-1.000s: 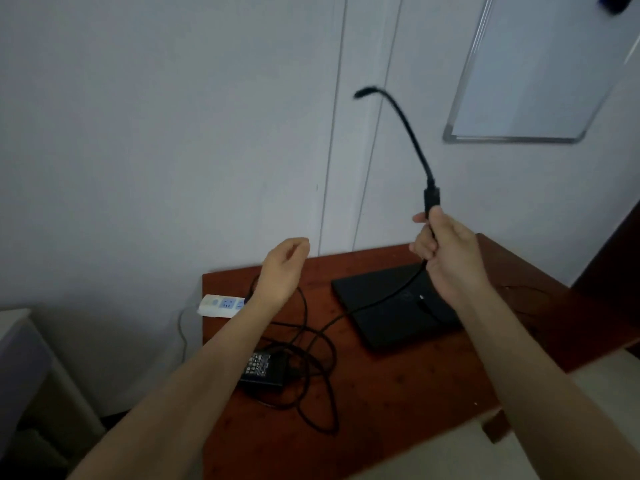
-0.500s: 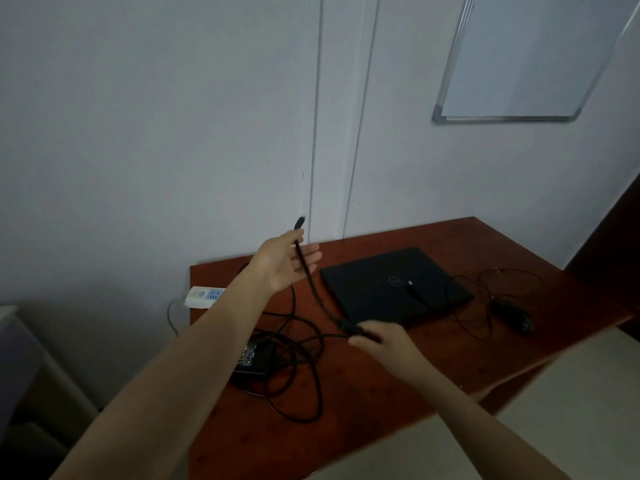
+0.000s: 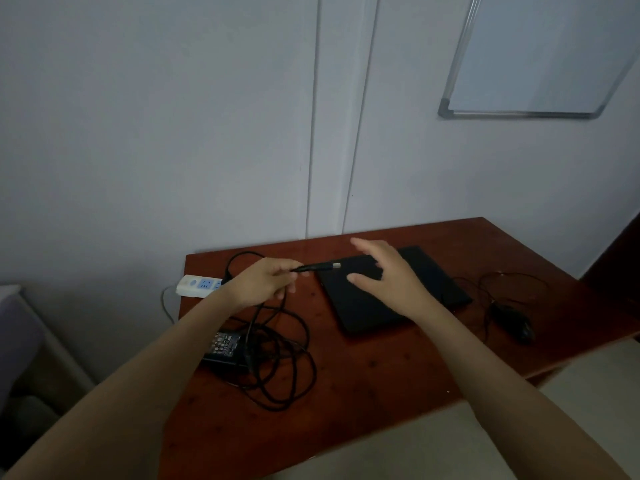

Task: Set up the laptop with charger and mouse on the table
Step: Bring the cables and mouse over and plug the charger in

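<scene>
fingers (image 3: 290,271) of the left hand (image 3: 263,284) pinched the charger cable (image 3: 304,268) just behind its plug (image 3: 329,266), plug pointing right toward the laptop (image 3: 360,310) and held above the desk (image 3: 381,375). right hand (image 3: 388,275) hovered over the laptop's rear left part, fingers spread and holding nothing; contact with the lid not clear.

handling, my read: cable soft and light, flops and drags its loops, so the hold belongs on the stiff collar behind the plug, as it was. charger brick (image 3: 227,346) lay label up at desk left and looked dense enough to anchor the slack. cable loops (image 3: 294,362) lay tangled over and beside the brick and could snag when pulled. laptop lay shut and flat mid desk, rigid, smooth lid likely slippery, best steadied by a flat palm or taken at the edges. port side not visible. mouse (image 3: 512,322) sat right of the laptop, apart from it, its thin cord (image 3: 512,277) loose behind it; small, light, easy to palm.

surface: dark red wood desk, slight gloss, pushed against the wall (image 3: 156,133). white power strip (image 3: 199,285) hung over the desk's left rear edge, a black lead at its right end; whether plugged in, cannot tell.

room: dim. grey furniture (image 3: 17,323) at far left, unclear what. pale wall, vertical trunking (image 3: 346,133) at centre, whiteboard (image 3: 540,53) upper right, light floor (image 3: 450,445) in front.
</scene>
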`<state>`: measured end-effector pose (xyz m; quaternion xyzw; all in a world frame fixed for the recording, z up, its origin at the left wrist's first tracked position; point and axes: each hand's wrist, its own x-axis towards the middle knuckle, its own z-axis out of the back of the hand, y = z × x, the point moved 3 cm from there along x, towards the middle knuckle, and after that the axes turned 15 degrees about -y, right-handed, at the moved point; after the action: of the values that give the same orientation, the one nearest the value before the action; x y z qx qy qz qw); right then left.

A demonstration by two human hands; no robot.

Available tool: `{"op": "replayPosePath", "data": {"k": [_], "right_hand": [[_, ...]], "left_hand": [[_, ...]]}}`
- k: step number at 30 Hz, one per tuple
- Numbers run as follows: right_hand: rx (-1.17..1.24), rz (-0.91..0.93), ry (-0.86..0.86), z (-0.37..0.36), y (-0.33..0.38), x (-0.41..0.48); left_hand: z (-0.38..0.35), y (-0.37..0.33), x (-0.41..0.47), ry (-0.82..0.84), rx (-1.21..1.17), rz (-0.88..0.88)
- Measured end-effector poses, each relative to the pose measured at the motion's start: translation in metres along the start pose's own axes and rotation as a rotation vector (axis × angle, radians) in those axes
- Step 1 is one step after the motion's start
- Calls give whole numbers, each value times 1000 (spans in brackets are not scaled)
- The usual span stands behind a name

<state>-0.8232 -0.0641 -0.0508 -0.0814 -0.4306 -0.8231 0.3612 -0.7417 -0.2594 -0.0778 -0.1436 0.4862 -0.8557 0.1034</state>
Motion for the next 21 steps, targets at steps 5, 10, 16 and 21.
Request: {"op": "replayPosePath", "data": {"k": [5, 10, 16, 21], "right_hand": [[4, -63, 102, -18, -5, 6], [21, -141, 160, -30, -24, 7], [18, -158, 262, -43, -50, 1], [4, -118, 401, -61, -67, -6]], "left_hand": [[-11, 2, 1, 18, 105, -52], [-26, 9, -3, -1, -27, -49], [-48, 22, 0, -219, 5, -148], [-55, 47, -1, -217, 370, -368]]}}
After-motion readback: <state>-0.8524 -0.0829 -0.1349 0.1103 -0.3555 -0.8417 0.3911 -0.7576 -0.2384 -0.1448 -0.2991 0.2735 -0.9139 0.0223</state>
